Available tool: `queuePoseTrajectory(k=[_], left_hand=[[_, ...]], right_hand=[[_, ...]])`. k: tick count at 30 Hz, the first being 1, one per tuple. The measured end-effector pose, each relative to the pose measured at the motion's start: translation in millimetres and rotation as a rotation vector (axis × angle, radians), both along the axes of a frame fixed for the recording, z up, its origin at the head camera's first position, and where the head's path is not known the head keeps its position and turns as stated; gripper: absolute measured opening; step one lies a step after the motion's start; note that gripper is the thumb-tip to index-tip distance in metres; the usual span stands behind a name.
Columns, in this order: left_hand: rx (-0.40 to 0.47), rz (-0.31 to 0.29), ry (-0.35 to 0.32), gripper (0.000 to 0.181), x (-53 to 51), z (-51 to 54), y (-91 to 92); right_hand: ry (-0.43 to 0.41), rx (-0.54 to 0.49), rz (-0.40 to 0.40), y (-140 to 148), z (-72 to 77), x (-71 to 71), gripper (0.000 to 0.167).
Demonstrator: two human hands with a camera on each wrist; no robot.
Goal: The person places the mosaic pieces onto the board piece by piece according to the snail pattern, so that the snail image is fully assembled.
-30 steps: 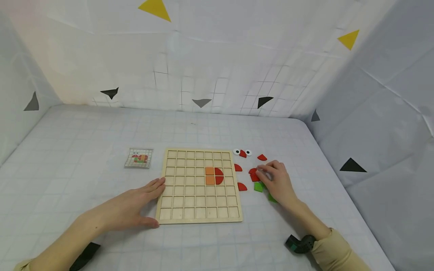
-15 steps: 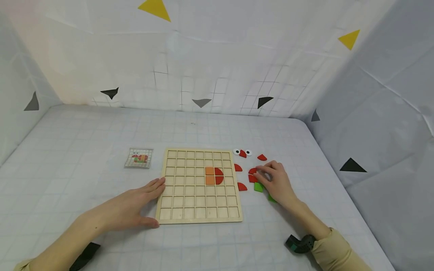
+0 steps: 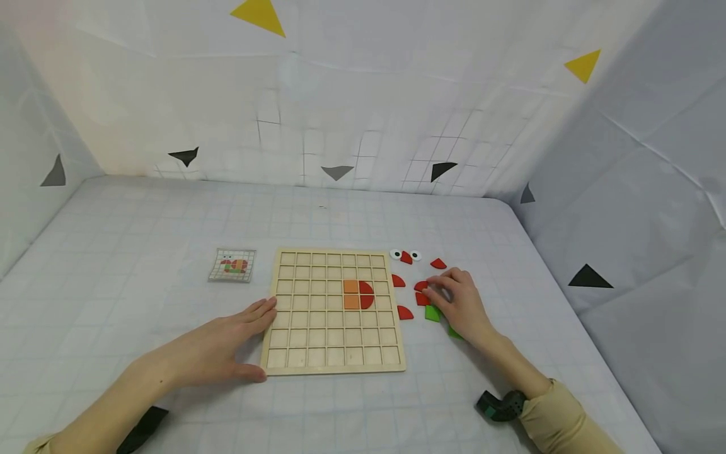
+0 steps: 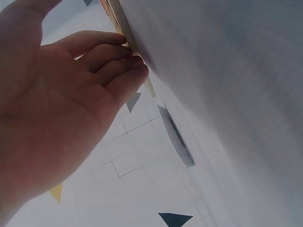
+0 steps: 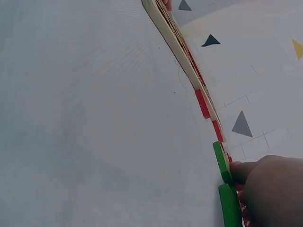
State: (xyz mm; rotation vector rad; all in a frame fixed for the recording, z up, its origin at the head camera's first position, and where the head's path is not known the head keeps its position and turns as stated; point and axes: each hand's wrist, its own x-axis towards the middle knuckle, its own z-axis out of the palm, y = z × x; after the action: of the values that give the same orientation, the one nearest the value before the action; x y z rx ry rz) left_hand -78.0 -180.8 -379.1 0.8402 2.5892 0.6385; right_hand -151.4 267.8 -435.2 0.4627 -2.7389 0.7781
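Note:
A wooden grid board (image 3: 317, 321) lies flat, with two orange squares (image 3: 351, 294) and two red quarter-rounds (image 3: 367, 294) in its cells. The left hand (image 3: 227, 347) rests along the board's left edge, fingers fairly straight; in the left wrist view that hand (image 4: 71, 99) touches the board's rim (image 4: 124, 26). Right of the board, the right hand (image 3: 465, 309) has thumb and fingertips at two red pieces (image 3: 422, 299); whether it pinches one is hard to tell. Green pieces (image 3: 432, 313) lie beneath and beside it. In the right wrist view the right hand (image 5: 274, 189) is near a green piece (image 5: 221, 161).
A small picture card (image 3: 232, 265) lies left of the board's upper part. Two eye pieces (image 3: 416, 255) with a red piece (image 3: 406, 257) between them lie at the board's upper right. More red pieces (image 3: 405, 313) are near its right edge, another red one (image 3: 438, 263) farther right.
The right hand has shifted slightly left, and the red pieces at its fingertips have moved slightly left and sit differently. The left hand has stayed in place.

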Motion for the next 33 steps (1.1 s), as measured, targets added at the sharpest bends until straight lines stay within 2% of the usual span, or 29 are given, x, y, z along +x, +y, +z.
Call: queuePoseTrajectory(k=[7,13,20,27,33], left_hand=[[-0.005,0.001,0.000,0.100,-0.1,0.4,0.6],[-0.007,0.000,-0.002,0.100,-0.6,0.4,0.8],[-0.005,0.008,-0.015,0.101,-0.6,0.7,1.0],[-0.005,0.004,-0.001,0.100,0.6,0.4,0.8],[-0.003,0.003,0.009,0.101,0.2,-0.2,0.3]], right_hand=[[0.017,-0.063,0.006,-7.6,3.2,-0.3,0.019],[0.011,-0.098,0.057,-22.0,8.5,2.2,0.019],[-0.052,-0.109,0.100,-45.9,11.7,6.4,0.019],[-0.053,-0.123,0.176,-68.8,12.8,8.6,0.021],[-0.013,-0.142,0.276,-86.1,9.4,7.2,0.019]])
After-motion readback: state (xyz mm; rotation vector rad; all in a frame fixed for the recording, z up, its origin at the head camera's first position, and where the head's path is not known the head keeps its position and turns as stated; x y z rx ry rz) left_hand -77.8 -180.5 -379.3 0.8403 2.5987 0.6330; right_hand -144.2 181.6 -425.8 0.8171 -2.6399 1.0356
